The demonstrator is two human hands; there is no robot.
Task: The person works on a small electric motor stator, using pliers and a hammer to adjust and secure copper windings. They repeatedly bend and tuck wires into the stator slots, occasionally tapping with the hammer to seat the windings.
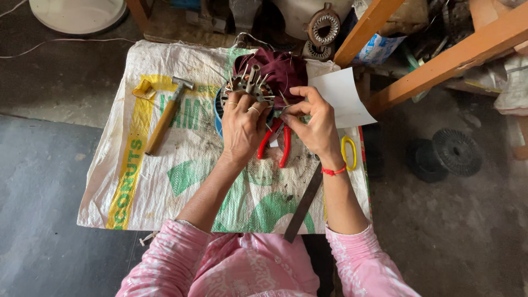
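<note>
My left hand [242,124] grips a round metal motor core [248,85] with several slotted teeth and a centre shaft, held over a blue ring. My right hand [314,124] is beside it, fingers pinched together on something thin near the core's right side; what it pinches is too small to tell. Red-handled pliers [276,144] lie on the sack directly under both hands. A maroon cloth [283,69] is bunched behind the core.
A wooden-handled hammer [165,115] lies at the left on the printed woven sack [165,181]. A white paper sheet [344,96], a yellow ring [348,153] and a dark flat metal strip [303,204] are at the right. Wooden beams [440,58] and black spools [445,154] stand beyond.
</note>
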